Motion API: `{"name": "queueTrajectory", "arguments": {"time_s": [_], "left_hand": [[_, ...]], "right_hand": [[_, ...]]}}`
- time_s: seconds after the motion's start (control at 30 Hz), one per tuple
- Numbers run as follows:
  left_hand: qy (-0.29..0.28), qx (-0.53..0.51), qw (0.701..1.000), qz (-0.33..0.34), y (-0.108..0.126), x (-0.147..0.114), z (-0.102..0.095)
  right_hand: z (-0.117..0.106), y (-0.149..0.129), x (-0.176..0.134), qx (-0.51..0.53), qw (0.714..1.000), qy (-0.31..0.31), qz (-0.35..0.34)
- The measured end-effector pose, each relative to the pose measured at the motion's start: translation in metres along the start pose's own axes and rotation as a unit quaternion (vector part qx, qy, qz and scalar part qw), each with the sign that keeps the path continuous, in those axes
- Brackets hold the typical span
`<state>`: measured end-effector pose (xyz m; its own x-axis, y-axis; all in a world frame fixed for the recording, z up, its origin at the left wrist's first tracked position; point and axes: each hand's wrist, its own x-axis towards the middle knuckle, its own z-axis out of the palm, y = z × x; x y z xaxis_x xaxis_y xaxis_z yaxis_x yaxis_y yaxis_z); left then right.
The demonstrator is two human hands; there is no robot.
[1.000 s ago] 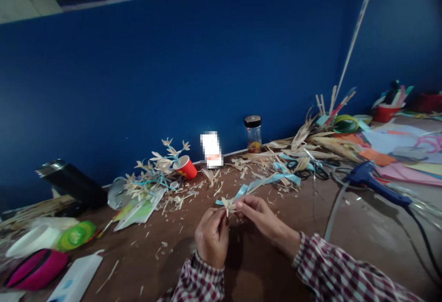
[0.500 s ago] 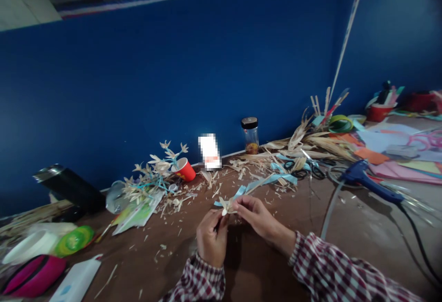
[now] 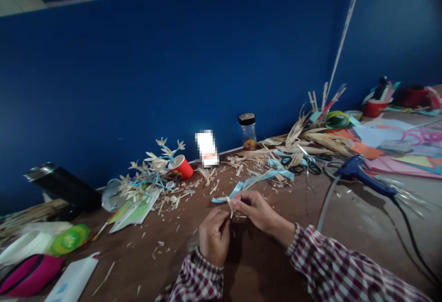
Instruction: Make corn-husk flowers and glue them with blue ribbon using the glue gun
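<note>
A small pale husk flower point(image 3: 230, 204) is between my hands, low over the brown table, and appears narrower from this side. My left hand point(image 3: 213, 237) is closed, its thumb and fingers pinched at the flower's lower end; its stem is hidden by the fingers. My right hand point(image 3: 258, 212) pinches the flower's petals from the right between thumb and forefinger. Just beyond the fingertips lies a light blue paper strip point(image 3: 238, 188). Dried husk scraps point(image 3: 241, 161) are scattered behind it.
Finished husk flowers point(image 3: 148, 173) lean by a red paper cup point(image 3: 183, 166) at the left. A lit phone point(image 3: 207, 148) and a lidded jar point(image 3: 248, 131) stand against the blue partition. Scissors point(image 3: 307, 164) and a blue glue gun point(image 3: 366, 173) lie right; a black bottle point(image 3: 65, 187) leans left.
The husk flower has turned from petals spread toward me to a narrower side. My right hand has shifted slightly down and stays pinched on it. The view has tilted slightly.
</note>
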<state>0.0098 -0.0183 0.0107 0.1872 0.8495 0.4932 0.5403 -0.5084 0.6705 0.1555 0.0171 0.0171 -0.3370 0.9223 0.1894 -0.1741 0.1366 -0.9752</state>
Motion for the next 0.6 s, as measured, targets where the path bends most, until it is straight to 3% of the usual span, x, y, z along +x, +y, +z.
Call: {"name": "queueTrajectory", "arguments": {"time_s": [0.17,0.27,0.33,0.4,0.5,0.6], "left_hand": [[-0.008,-0.015,0.999,0.034,-0.001,-0.001,0.0],[-0.005,-0.006,1.0,0.02,-0.001,0.0,0.0],[0.014,0.017,1.0,-0.005,-0.002,0.0,0.0],[0.05,0.044,0.997,-0.033,-0.003,0.001,0.0],[0.086,0.062,0.993,-0.055,-0.006,0.001,0.0],[0.072,0.057,0.995,-0.048,-0.007,-0.001,-0.001]], "right_hand": [[-0.003,0.005,0.001,0.025,0.998,-0.038,0.048],[-0.003,0.006,0.002,0.017,0.998,-0.035,0.051],[-0.002,0.003,0.001,-0.009,1.0,0.006,0.028],[-0.001,-0.003,-0.003,-0.077,0.992,0.094,-0.028],[0.004,-0.015,-0.012,-0.244,0.941,0.178,-0.153],[0.009,-0.021,-0.019,-0.375,0.881,0.141,-0.25]]}}
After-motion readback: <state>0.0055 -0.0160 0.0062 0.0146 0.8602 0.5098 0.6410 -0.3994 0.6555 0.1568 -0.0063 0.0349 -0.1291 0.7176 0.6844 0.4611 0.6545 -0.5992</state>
